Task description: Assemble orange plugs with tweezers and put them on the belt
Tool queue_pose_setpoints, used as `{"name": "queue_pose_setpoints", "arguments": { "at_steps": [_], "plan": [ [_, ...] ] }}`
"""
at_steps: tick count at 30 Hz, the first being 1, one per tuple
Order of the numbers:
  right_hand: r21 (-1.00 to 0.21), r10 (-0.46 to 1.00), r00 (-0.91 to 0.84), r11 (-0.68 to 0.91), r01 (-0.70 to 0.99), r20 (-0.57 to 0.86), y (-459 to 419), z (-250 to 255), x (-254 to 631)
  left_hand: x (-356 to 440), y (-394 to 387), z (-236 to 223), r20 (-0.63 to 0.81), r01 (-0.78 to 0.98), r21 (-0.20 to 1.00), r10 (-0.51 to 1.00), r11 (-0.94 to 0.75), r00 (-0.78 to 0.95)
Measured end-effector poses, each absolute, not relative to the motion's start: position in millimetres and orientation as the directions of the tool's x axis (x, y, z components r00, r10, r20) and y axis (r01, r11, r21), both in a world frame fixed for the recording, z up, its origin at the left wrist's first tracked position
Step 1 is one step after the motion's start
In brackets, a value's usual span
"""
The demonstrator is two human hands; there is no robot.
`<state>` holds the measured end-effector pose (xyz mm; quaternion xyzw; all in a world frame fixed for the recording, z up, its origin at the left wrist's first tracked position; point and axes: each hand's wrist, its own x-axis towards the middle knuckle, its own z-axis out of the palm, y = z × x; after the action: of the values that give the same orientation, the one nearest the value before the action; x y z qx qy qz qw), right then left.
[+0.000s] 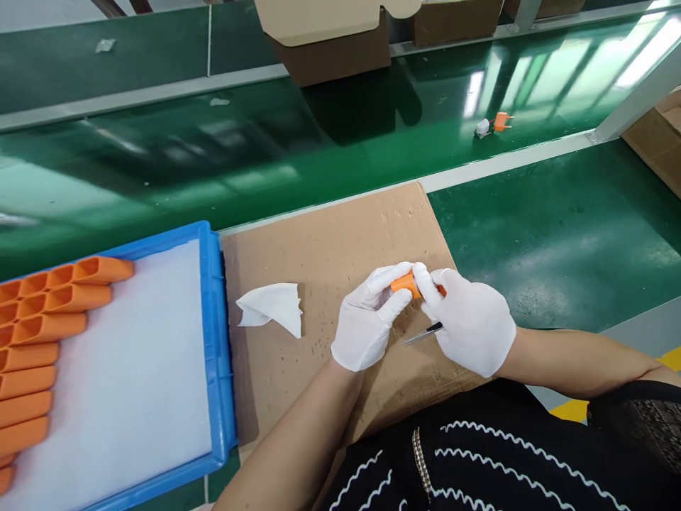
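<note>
My left hand (369,316), in a white glove, is closed on a small orange plastic piece (403,284), pinching it between thumb and fingers. My right hand (462,316), gloved too, meets it at the piece's other end, its fingertips pressed on the orange plastic. From beneath the right palm sticks a thin pointed metal tool (424,333) with a dark part near the hand; the rest of it is hidden, so its exact kind cannot be made out. Both hands are above a brown cardboard sheet (330,241). Left of them lies a crumpled white cloth (272,306).
A blue tray (216,369) at the left holds several rows of hollow orange sleeves (64,298) on a white liner. Beyond the cardboard runs a green surface (223,170) with an orange plug-like part (501,121). An open carton (340,53) stands at the back.
</note>
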<state>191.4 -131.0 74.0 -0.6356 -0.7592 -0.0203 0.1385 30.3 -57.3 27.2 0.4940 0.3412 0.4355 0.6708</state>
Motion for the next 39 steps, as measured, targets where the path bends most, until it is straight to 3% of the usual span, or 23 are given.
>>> {"name": "queue_pose_setpoints", "arguments": {
  "at_steps": [3,8,10,14,18,24,39],
  "plan": [
    [-0.376,0.972,-0.130,0.196,0.906,0.195,-130,72,193,32,-54,30,-0.117,-0.325,0.911,0.915,0.254,0.386],
    [-0.749,0.909,0.111,0.256,0.611,0.402,-115,71,206,28,-46,40,-0.131,-0.449,0.811,0.863,0.376,0.488],
    [-0.843,0.928,0.162,0.220,0.492,0.336,-109,73,210,26,-45,42,-0.118,-0.461,0.803,0.860,0.377,0.497],
    [-0.973,0.986,0.164,0.005,0.229,0.043,-103,78,210,24,-45,42,-0.083,-0.465,0.809,0.853,0.359,0.515],
    [-0.970,0.963,0.116,-0.237,-0.056,-0.242,-101,82,204,24,-46,40,-0.041,-0.427,0.841,0.827,0.331,0.561],
    [-0.882,0.898,0.000,-0.433,-0.187,-0.441,-96,83,210,20,-47,37,0.010,-0.367,0.889,0.788,0.275,0.615],
    [-0.847,0.858,0.065,-0.487,-0.214,-0.510,-96,76,209,23,-58,24,-0.065,-0.281,0.917,0.803,0.282,0.592]
  ]
}}
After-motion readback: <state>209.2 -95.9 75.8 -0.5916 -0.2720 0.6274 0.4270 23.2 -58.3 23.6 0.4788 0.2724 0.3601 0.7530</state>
